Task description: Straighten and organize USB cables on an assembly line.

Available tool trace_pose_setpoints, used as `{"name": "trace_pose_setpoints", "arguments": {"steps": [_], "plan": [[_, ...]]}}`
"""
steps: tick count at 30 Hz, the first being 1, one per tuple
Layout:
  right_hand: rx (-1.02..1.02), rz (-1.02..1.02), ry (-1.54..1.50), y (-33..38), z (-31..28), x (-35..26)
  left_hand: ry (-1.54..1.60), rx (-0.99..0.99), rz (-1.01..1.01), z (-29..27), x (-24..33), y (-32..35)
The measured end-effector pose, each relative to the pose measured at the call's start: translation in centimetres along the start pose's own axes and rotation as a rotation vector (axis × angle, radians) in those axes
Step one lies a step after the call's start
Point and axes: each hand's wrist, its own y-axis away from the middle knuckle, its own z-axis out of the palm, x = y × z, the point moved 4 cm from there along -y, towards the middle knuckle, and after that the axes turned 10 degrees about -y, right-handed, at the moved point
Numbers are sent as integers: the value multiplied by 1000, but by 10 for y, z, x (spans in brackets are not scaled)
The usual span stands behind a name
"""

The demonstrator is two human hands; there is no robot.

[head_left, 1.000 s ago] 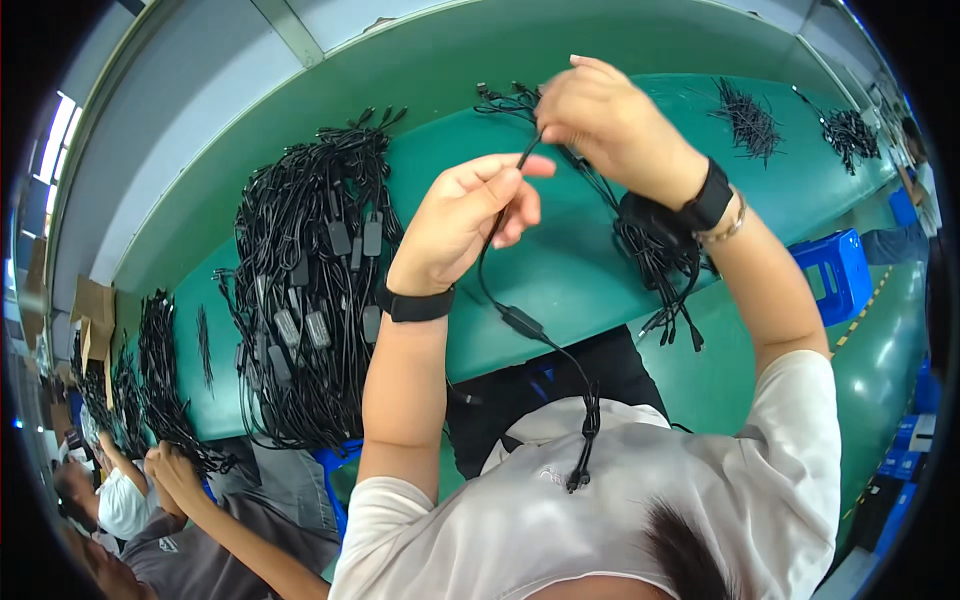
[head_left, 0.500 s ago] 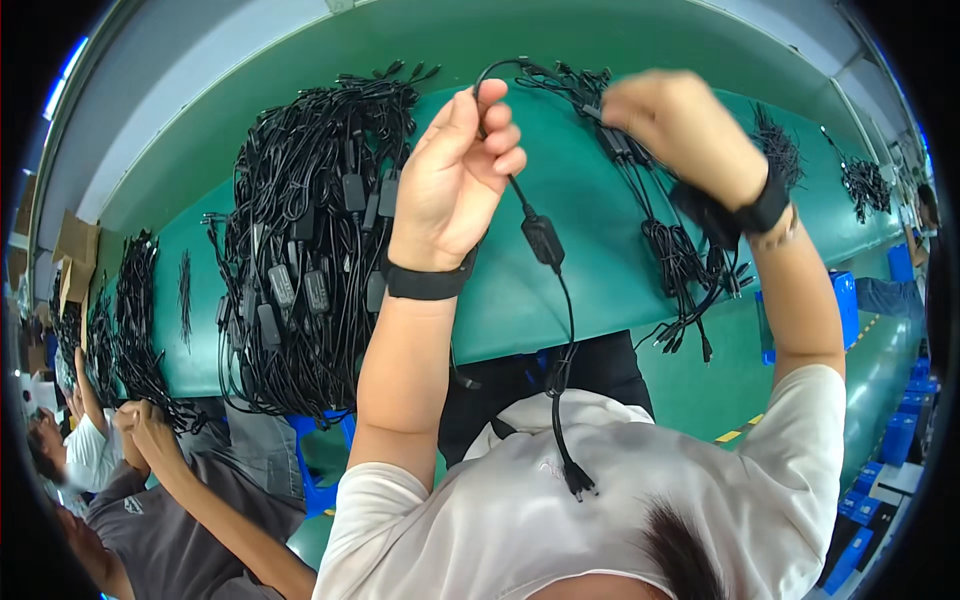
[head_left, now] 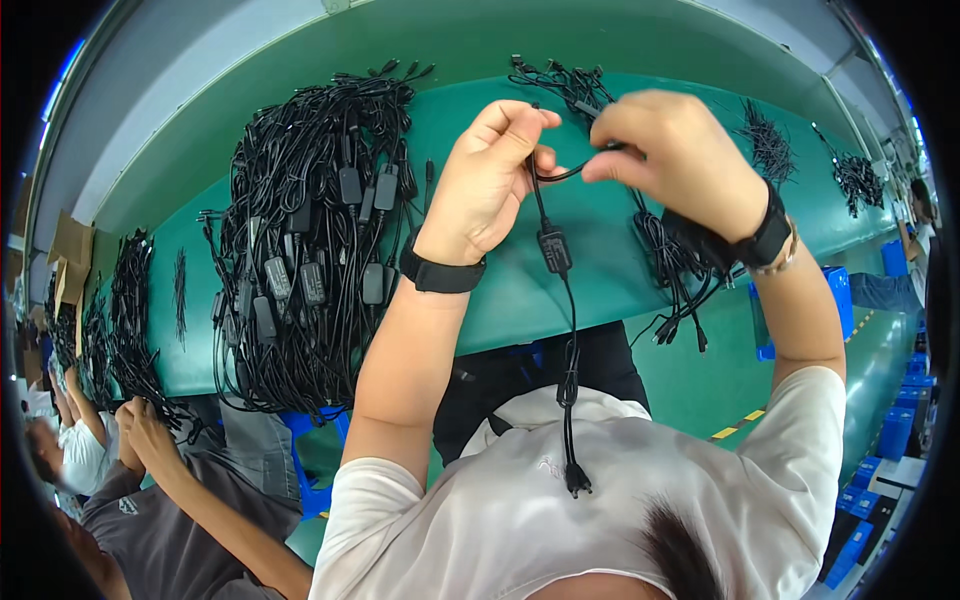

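Nearer my left hand swung my right hand, both nearly closed, pinching the black cable; its lower length dangled past the edge of the desk, before my shirt.

Over there the wide fisheye camera looks from the worker's head steeply down past the pale short-sleeved shirt, with the bare left hand and bare right hand at close range, and out across the long green tabletop, whose edges look bowed.
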Motion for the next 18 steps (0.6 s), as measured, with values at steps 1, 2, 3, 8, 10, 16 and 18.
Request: {"name": "trace_pose_setpoints", "arguments": {"steps": [1,2,3,8,10,16,18], "plan": [[20,-20,61,-5,-5,2,-74,1,4,1,-1,0],[41,-39,121,-9,-7,2,-72,-1,3,2,-1,0],[40,-38,122,-12,-5,4,-139,11,-28,3,-3,0],[9,-142,206,-27,11,4,-278,47,-114,11,-5,1],[-69,-187,189,-31,16,5,-280,53,-125,12,-7,1],[-69,-3,-97,-38,10,23,-353,63,-17,12,-6,4],[-34,53,-390,-36,6,33,-358,91,2,8,-4,3]]}}
